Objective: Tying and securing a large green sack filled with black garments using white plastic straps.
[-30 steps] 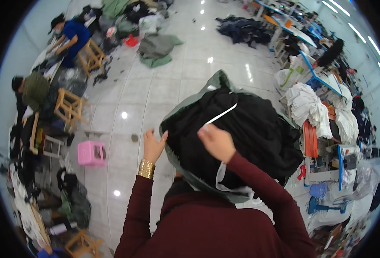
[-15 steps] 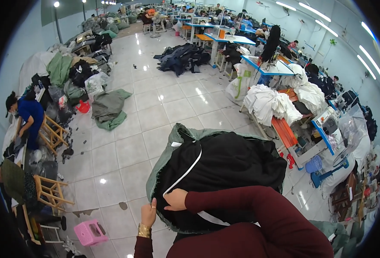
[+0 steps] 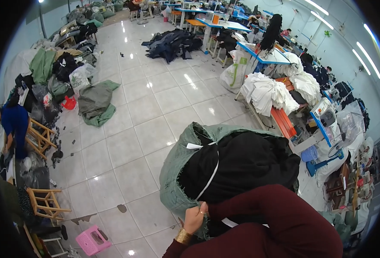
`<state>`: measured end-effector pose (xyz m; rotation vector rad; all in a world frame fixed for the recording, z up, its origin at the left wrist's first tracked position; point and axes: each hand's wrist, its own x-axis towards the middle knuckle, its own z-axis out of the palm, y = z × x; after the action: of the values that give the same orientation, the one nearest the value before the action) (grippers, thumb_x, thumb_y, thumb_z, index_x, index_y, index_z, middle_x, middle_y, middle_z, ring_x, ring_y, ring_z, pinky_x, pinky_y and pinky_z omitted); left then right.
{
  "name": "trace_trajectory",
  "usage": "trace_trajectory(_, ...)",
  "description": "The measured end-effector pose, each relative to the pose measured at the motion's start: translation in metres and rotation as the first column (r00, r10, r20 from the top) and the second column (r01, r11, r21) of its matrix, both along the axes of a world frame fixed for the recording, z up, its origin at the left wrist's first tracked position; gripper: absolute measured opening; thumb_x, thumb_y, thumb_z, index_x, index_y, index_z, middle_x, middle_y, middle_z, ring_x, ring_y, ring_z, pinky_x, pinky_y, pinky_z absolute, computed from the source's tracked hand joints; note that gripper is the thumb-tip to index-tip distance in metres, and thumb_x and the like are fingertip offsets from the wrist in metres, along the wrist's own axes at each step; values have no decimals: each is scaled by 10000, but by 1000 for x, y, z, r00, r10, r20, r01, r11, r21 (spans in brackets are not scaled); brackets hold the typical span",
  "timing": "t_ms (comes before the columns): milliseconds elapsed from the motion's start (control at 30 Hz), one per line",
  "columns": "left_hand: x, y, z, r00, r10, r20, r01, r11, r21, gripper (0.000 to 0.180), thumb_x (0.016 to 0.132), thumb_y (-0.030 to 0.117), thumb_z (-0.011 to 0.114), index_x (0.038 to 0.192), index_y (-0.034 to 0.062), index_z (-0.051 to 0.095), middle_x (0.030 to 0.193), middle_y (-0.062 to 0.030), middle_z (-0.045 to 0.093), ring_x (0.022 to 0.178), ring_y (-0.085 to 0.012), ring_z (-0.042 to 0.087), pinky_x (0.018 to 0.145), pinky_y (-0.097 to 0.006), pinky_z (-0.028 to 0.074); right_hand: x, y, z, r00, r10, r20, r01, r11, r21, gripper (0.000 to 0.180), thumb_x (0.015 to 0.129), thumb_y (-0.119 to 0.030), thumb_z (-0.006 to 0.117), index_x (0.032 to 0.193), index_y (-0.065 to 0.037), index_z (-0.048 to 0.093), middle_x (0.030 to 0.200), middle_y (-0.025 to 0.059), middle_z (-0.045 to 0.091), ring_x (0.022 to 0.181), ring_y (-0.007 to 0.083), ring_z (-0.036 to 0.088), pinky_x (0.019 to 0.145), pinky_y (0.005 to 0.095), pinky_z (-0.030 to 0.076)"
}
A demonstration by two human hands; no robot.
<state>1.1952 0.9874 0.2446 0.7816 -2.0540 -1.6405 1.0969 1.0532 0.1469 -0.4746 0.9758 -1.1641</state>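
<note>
A large green woven sack [image 3: 170, 185] stands in front of me, its mouth spread around bulky black fabric [image 3: 254, 159]. A narrow white strap [image 3: 210, 176] runs down over the fabric from the sack's far rim to my hands. My left hand [image 3: 193, 218], with a gold bracelet, is closed at the sack's near left rim, where the strap ends. Sack cloth hangs just below its fingers. My right arm [image 3: 250, 204] reaches across the fabric to the same spot; its hand is mostly hidden there, so its fingers cannot be read. Another white strip [image 3: 229, 222] shows beneath that arm.
A pink plastic stool [image 3: 93, 241] is at the lower left, near wooden stools [image 3: 46, 205]. A person in blue [image 3: 16, 129] bends at the left edge. Dark cloth [image 3: 170, 45] lies on the tiled floor ahead. White fabric [image 3: 265, 94] lies on a bench at right.
My left hand has moved right along the sack's rim to meet my right hand. The strap's lower end has shifted right with them. The right hand has become mostly hidden. The view has shifted.
</note>
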Motion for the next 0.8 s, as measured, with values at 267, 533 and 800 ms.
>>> trace_trajectory(267,16,-2,3,967,198,163,-202,979,7,491,892,288,404,527,-28,492,494,-175,507,447,-308,516,454,-395,376,-2,-22,22,997,66,-34,-63,995,74,158,686,-109,534,543,-50,563,555,54,576,519,182,571,434,307,444)
trace_trajectory(533,15,8,2,960,230,158,-233,972,2,412,857,265,479,575,-35,487,549,-208,513,528,-372,524,488,-417,383,-15,16,159,-226,177,-958,-599,750,280,122,809,-166,491,814,-53,537,566,105,554,511,286,560,465,373,438)
trace_trajectory(800,4,16,9,954,212,213,-168,964,-206,321,814,216,520,627,-45,509,602,-234,525,583,-403,523,517,-456,399,-29,-11,193,-134,11,-991,-182,983,35,256,826,-275,527,817,-23,572,618,152,573,564,309,574,491,379,448)
